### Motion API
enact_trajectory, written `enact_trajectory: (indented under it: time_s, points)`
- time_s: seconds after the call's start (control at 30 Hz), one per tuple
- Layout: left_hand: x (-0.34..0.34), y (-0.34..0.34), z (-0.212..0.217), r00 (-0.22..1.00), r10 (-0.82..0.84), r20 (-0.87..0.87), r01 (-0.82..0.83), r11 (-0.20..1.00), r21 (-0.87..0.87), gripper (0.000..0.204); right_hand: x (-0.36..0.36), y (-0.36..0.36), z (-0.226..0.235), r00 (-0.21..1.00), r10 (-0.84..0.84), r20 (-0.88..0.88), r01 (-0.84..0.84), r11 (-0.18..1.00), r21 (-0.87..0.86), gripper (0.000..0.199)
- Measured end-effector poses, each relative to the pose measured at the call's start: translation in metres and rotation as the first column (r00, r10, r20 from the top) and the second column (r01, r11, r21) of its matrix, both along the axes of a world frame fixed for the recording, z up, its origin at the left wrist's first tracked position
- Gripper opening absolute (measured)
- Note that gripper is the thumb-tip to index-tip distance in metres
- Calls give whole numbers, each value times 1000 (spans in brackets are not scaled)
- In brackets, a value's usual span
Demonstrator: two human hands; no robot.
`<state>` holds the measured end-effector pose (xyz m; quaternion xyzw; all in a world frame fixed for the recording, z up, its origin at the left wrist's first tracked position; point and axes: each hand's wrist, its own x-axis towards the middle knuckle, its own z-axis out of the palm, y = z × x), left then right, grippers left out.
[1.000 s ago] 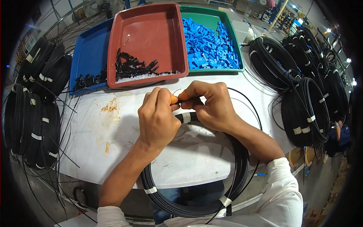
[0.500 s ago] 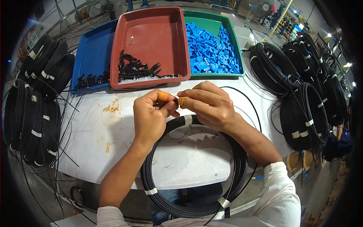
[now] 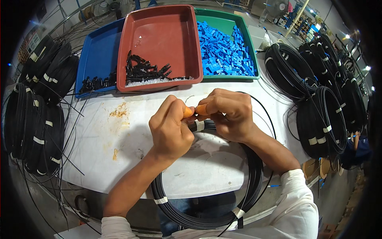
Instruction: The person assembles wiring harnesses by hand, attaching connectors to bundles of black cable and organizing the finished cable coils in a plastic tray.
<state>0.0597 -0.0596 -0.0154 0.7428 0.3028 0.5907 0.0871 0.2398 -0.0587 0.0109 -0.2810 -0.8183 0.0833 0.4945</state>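
My left hand point(image 3: 173, 127) and my right hand point(image 3: 231, 115) meet above the table, both closed in a pinch. Orange coverings wrap fingertips on each hand. Between the fingertips sits something small and dark, mostly hidden by the fingers. A thin black cable point(image 3: 273, 137) curves up from the right side and disappears behind my right hand. Below my hands lies a large coil of black cable point(image 3: 256, 171), bound with pale tape bands and overhanging the near table edge.
A red tray point(image 3: 163, 36) with black parts and small clear pieces overlaps a blue tray point(image 3: 97, 51) and a green tray point(image 3: 248, 44) of blue connectors. Black cable coils stand at left point(image 3: 34, 127) and right point(image 3: 318, 119). The white table point(image 3: 131, 159) has brown stains.
My left hand has turned over, so its back and knuckles now show, and shifted right. My right hand has moved slightly right, its fingers more curled. The small dark piece is more hidden.
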Motion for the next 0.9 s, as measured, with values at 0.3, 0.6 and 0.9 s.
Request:
enact_trajectory:
  time_s: [0.3, 0.6, 0.9]
  points:
    - [-3, 10, 5, 989, -65, 136, 85, 985, -151, 14, -4, 2, 6, 997, -5, -78, -14, 969, -245, 22]
    - [-9, 11, 8, 798, -156, 582, 548, 589, -594, 7, -4, 17, 0, 1000, -15, 2, 15, 992, 123, 34]
    - [10, -8, 6, 862, -64, 502, 347, 797, -495, 16, -8, 8, 2, 1000, -25, -3, 25, 987, 156, 38]
